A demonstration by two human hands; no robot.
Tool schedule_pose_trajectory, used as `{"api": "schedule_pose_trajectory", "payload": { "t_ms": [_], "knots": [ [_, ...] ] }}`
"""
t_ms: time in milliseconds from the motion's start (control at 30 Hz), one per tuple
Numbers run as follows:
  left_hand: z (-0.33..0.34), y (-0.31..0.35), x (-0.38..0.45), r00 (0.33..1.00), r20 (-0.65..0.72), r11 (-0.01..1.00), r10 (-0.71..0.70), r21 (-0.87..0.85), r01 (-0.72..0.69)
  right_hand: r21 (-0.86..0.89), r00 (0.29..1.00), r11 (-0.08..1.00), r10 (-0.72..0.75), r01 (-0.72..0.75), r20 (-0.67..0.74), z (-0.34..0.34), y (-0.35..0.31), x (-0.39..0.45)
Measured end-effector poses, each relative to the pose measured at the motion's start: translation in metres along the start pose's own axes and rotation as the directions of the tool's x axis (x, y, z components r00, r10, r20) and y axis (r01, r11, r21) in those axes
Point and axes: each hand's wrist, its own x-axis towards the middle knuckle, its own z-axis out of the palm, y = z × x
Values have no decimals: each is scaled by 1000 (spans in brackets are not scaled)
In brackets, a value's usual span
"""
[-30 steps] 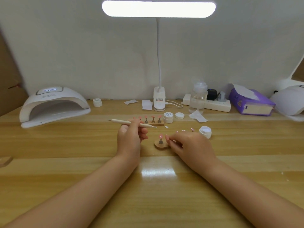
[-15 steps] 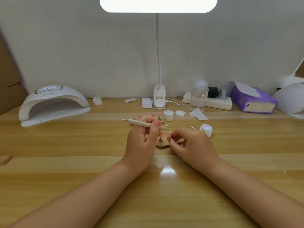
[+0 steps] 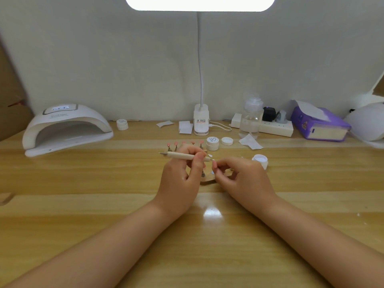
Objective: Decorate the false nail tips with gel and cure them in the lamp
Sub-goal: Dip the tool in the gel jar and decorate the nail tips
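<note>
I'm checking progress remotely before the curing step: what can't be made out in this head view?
- Nail tip on the small wooden stand: hidden behind the left hand and right hand.
- What the right hand's fingertips pinch: too small.
- Tool tip: too fine to show any gel.
- Curing lamp display: blurred.
- Desk lamp head: cut off by the top edge.
</note>
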Motion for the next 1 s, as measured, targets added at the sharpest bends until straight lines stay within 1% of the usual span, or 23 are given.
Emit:
{"api": "schedule_pose_trajectory", "payload": {
  "t_ms": [167, 500, 767, 1000],
  "knots": [
    [-1, -1, 0, 1000, -20, 1000, 11, -12, -11, -7, 1000, 1000, -5, 5, -3, 0, 0, 1],
    [0, -1, 0, 1000, -6, 999, 15, -29, -15, -3, 1000, 1000, -11, 11, -16, 2, 2, 0],
    [0, -2, -1, 1000, 6, 1000, 4, -22, -4, -13, 1000, 1000, -18, 18, -12, 2, 3, 0],
    [0, -2, -1, 1000, -1, 998, -26, -58, 26, -2, 1000, 1000, -23, 23, -16, 2, 3, 0]
  ]
}}
